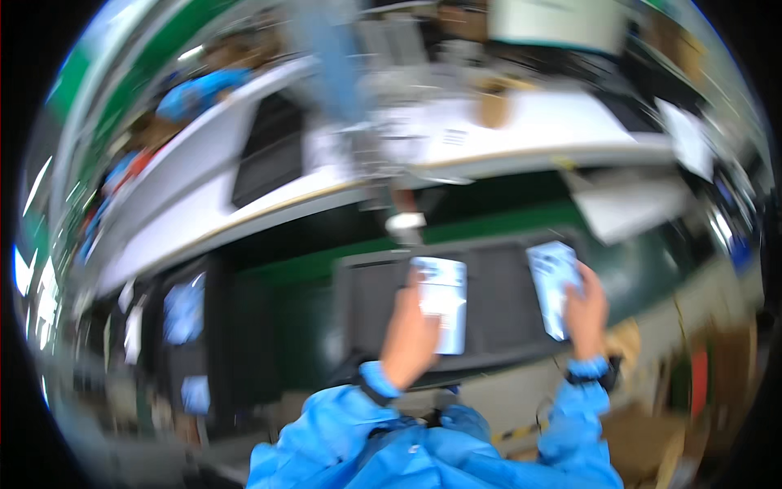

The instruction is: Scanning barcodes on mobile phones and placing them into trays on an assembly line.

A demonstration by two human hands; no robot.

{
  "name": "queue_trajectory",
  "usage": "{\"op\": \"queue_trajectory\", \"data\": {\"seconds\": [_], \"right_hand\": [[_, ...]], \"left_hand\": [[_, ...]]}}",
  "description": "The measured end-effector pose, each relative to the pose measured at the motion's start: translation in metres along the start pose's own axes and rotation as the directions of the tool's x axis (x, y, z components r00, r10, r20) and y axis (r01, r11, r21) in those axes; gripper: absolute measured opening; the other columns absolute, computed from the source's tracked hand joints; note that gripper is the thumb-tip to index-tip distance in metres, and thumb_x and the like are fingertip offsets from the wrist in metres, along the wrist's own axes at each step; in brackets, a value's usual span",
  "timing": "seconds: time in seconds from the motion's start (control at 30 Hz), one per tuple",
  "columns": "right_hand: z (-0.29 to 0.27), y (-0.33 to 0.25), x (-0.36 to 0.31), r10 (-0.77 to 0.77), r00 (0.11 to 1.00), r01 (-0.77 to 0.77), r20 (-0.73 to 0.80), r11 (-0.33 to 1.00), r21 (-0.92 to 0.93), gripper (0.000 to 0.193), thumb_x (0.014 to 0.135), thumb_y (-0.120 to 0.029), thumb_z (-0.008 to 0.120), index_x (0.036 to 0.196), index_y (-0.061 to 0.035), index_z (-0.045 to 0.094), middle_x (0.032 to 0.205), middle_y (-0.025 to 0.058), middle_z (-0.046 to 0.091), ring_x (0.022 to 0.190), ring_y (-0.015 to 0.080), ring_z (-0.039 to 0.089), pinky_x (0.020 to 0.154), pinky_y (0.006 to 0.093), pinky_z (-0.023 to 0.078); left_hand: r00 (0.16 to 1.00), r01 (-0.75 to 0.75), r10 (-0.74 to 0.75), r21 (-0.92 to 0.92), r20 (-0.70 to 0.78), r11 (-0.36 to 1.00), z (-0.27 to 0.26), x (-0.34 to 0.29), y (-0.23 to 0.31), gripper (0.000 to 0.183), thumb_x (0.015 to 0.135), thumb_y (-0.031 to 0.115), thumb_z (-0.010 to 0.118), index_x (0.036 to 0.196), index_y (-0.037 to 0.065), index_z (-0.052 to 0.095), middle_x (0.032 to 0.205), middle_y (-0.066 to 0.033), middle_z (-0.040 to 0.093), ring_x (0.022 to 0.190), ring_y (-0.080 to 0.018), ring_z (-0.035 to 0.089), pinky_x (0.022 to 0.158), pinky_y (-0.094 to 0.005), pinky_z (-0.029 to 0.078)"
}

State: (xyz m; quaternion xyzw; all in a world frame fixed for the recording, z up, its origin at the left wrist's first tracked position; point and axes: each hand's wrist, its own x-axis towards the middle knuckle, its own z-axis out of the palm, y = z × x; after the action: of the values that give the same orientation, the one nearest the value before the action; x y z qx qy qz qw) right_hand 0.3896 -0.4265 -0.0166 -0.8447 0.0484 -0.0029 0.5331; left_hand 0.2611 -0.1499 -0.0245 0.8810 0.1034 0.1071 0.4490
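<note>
My left hand (410, 342) is closed on the left edge of a light blue smartphone (450, 314), its back facing up and a pale patch on it. On the right, my right hand (588, 316) grips a second light blue smartphone (551, 285) by its right side, tilted, with camera lenses visible at its upper end. Both phones are above a dark grey tray (498, 281) with compartments. Motion blur hides whether either phone touches the tray.
Beyond the tray runs a white workbench (554, 122) with a black tray (273, 151) on its left part. A dark rack or stack (183, 359) with blue items stands at left. Cardboard boxes (652, 436) are at lower right. A white panel (631, 204) juts below the bench.
</note>
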Motion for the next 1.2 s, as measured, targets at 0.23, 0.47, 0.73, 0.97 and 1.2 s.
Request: {"op": "queue_trajectory", "data": {"seconds": [0.23, 0.47, 0.73, 0.97, 1.2], "right_hand": [[-0.008, 0.004, -0.009, -0.618, 0.784, 0.495, -0.057, 0.677, -0.545, 0.034, 0.090, -0.022, 0.076, 0.115, 0.0015, 0.072, 0.115, 0.0212, 0.071, 0.119, 0.0367, 0.061, 0.097, 0.0461, 0.051], [0.044, -0.134, -0.027, -0.474, 0.765, 0.495, 0.436, 0.866, 0.073, 0.036, 0.088, -0.004, 0.065, 0.123, 0.0016, 0.067, 0.108, 0.0135, 0.070, 0.099, 0.0230, 0.066, 0.093, 0.0326, 0.051], [0.314, -0.313, -0.151, -0.514, -0.345, 0.754, 0.785, 0.346, 0.558, 0.039, 0.087, -0.023, 0.071, 0.121, -0.0041, 0.066, 0.104, 0.0179, 0.070, 0.099, 0.0341, 0.069, 0.088, 0.0436, 0.055], [0.569, -0.340, -0.262, -0.397, -0.001, 0.985, 0.918, 0.160, 0.071, 0.104, 0.068, -0.055, 0.084, 0.148, -0.0001, 0.045, 0.131, 0.0248, 0.062, 0.130, 0.0422, 0.050, 0.115, 0.0480, 0.035], [0.575, -0.373, -0.231, -0.155, 0.125, 0.987, 0.980, 0.118, -0.108, 0.081, 0.054, -0.059, 0.091, 0.117, -0.0121, 0.070, 0.111, 0.0100, 0.073, 0.106, 0.0299, 0.069, 0.087, 0.0470, 0.053]], "left_hand": [[0.912, -0.281, 0.353, 0.309, -0.210, 0.909, -0.043, -0.052, 0.011, 0.046, 0.080, 0.011, 0.071, 0.125, 0.007, 0.065, 0.137, -0.0191, 0.055, 0.127, -0.0386, 0.053, 0.106, -0.0503, 0.044], [0.659, 0.396, 0.080, 0.435, -0.748, 0.808, -0.292, -0.193, -0.105, 0.038, 0.077, -0.001, 0.059, 0.114, 0.004, 0.067, 0.117, -0.0173, 0.066, 0.117, -0.0362, 0.059, 0.104, -0.0433, 0.047], [0.851, 0.503, -0.490, 0.565, -0.189, 0.655, -0.407, -0.278, -0.156, 0.065, 0.074, 0.023, 0.082, 0.136, 0.013, 0.061, 0.131, -0.0122, 0.060, 0.132, -0.0349, 0.050, 0.117, -0.0472, 0.033], [0.983, 0.092, -0.163, 0.552, 0.081, 0.829, -0.447, -0.285, -0.151, 0.028, 0.077, 0.019, 0.082, 0.100, 0.009, 0.070, 0.096, -0.0095, 0.062, 0.097, -0.0332, 0.057, 0.090, -0.0430, 0.045], [0.970, -0.049, 0.152, 0.462, -0.188, 0.885, -0.467, -0.272, -0.161, 0.015, 0.077, 0.007, 0.074, 0.092, 0.006, 0.070, 0.091, -0.0091, 0.066, 0.087, -0.0315, 0.062, 0.078, -0.0426, 0.047]]}}
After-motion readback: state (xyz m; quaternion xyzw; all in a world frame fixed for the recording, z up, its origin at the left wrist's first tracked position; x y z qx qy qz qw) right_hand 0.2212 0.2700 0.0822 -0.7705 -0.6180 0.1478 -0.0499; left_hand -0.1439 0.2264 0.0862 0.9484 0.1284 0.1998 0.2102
